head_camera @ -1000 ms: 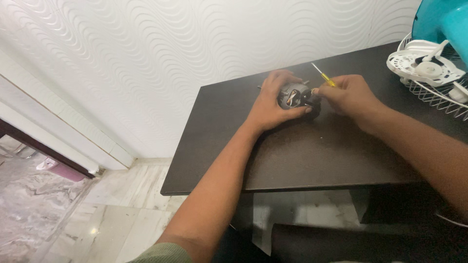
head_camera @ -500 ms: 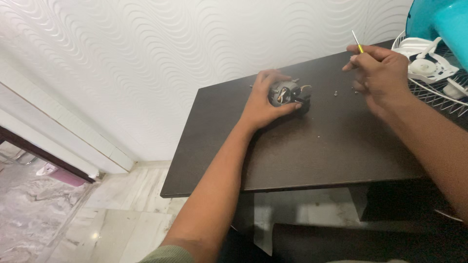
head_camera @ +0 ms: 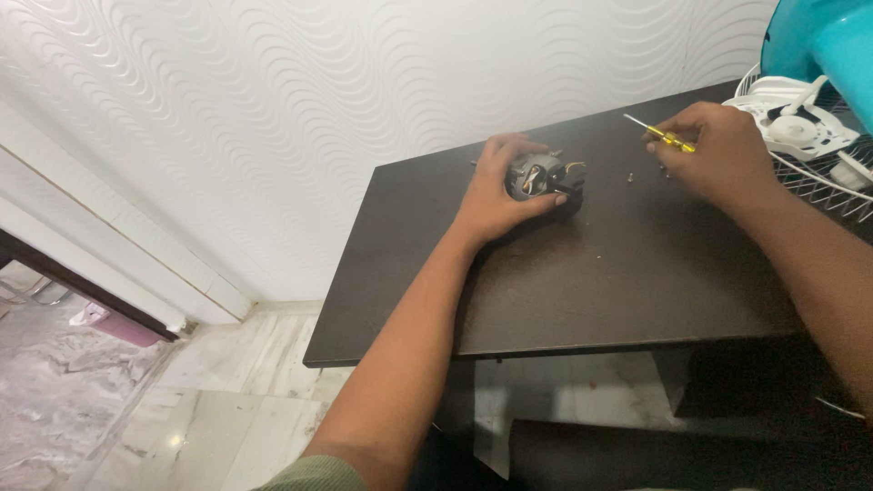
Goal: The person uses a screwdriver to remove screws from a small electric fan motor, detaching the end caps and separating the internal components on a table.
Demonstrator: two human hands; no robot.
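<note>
My left hand grips a small grey electric motor that rests on the dark wooden table, towards its far side. My right hand is to the right of the motor, low over the table, and holds a thin screwdriver with a yellow handle, its tip pointing up and to the left. A small screw lies on the table between the motor and my right hand.
A white wire fan grille with a white hub lies at the table's right end, beneath a teal fan body. A white textured wall runs behind the table. A marble floor lies below on the left.
My right hand lifted the screwdriver away from the motor to the right, then came down low over the table near the loose screw. My left hand has stayed on the motor.
</note>
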